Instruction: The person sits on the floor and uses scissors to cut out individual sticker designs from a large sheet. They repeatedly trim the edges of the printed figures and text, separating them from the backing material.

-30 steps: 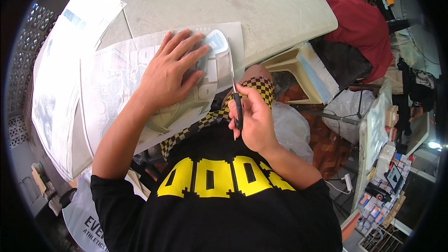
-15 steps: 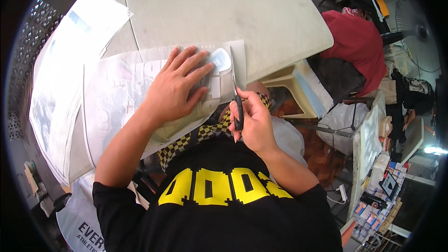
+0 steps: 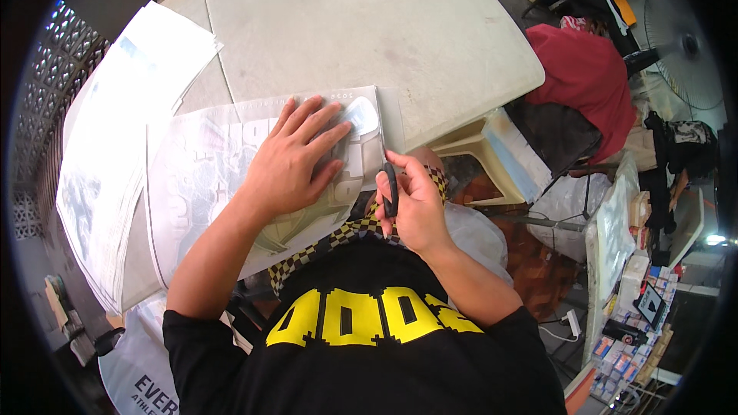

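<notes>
A translucent printed sheet lies on the table's near edge, with a pale blue-and-white shape near its far right corner. My left hand rests flat on this sheet, fingers spread, beside that shape. In my right hand is a pair of scissors with black handles, at the sheet's right edge. Most of the blades are hard to make out. Along that edge runs a narrow clear strip, lying on the table. My fingers cover part of the print.
On the left of the white folding table is a stack of printed sheets. A cream plastic chair stands at the right, near a person in a red shirt. A fan is farther right; a white bag sits lower left.
The scissor blades, earlier visible along the sheet's right side, show much less now. A distinct cut edge now runs up to the far corner beside the strip. My left hand stays flat.
</notes>
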The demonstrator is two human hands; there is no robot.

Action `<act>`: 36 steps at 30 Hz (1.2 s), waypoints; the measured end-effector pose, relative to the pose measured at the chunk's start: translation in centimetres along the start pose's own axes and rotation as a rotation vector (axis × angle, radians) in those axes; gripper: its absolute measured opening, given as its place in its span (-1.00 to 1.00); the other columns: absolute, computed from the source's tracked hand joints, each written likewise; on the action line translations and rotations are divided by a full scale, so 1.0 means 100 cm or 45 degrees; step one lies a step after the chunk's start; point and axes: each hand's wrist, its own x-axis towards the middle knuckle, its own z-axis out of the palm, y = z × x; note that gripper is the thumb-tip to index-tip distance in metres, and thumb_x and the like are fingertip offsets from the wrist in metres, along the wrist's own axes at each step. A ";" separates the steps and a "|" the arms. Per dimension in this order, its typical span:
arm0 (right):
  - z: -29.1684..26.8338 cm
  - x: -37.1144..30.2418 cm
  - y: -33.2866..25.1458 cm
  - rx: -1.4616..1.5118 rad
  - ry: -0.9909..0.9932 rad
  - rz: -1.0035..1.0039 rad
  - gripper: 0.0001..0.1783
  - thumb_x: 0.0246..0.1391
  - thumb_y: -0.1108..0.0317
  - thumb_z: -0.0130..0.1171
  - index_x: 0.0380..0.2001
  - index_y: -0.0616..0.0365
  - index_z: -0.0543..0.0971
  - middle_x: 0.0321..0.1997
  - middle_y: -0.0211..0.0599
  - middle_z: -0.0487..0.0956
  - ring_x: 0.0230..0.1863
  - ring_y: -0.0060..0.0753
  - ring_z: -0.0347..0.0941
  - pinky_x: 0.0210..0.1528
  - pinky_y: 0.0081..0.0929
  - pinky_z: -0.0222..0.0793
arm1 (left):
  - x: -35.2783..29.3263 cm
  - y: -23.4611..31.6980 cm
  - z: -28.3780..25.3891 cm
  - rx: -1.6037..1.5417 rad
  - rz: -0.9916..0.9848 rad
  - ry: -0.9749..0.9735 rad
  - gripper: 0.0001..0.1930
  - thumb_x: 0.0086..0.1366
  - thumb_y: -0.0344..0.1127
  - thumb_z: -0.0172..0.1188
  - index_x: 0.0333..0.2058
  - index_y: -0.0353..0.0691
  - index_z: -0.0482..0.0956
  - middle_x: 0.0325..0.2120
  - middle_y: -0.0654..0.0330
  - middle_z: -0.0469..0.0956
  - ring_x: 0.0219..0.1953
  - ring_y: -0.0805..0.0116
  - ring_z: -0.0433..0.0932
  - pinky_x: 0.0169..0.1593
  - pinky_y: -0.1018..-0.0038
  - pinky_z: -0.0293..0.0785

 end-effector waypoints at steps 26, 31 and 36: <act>-0.127 -0.007 0.050 -0.813 0.655 -1.301 -0.49 0.13 0.65 0.16 0.18 0.35 0.41 -0.19 -0.13 0.68 -0.28 -0.45 0.65 -0.16 -0.51 0.54 | 0.012 -0.001 0.010 0.095 0.024 -0.060 -0.46 0.24 -0.44 0.18 0.24 -0.17 0.49 0.33 0.02 0.36 0.43 -0.11 0.19 0.48 0.06 0.03; -0.311 -0.108 0.158 -0.707 1.771 -0.753 -0.54 0.23 0.50 0.19 0.18 0.29 0.40 -0.13 -0.05 0.65 -0.19 -0.27 0.65 -0.10 -0.39 0.51 | 0.027 -0.002 0.008 0.257 0.196 -0.135 -0.50 0.35 -0.36 0.06 0.27 -0.20 0.45 0.33 0.02 0.35 0.43 -0.05 0.20 0.47 0.06 0.05; -0.316 -0.211 0.344 -0.871 2.064 0.303 -0.52 0.26 0.29 0.23 0.18 0.24 0.43 -0.22 -0.07 0.66 -0.23 -0.19 0.64 -0.17 -0.28 0.51 | 0.060 -0.007 0.018 0.310 0.286 -0.219 -0.50 0.38 -0.35 0.02 0.29 -0.19 0.42 0.34 0.03 0.34 0.44 -0.04 0.18 0.48 0.05 0.05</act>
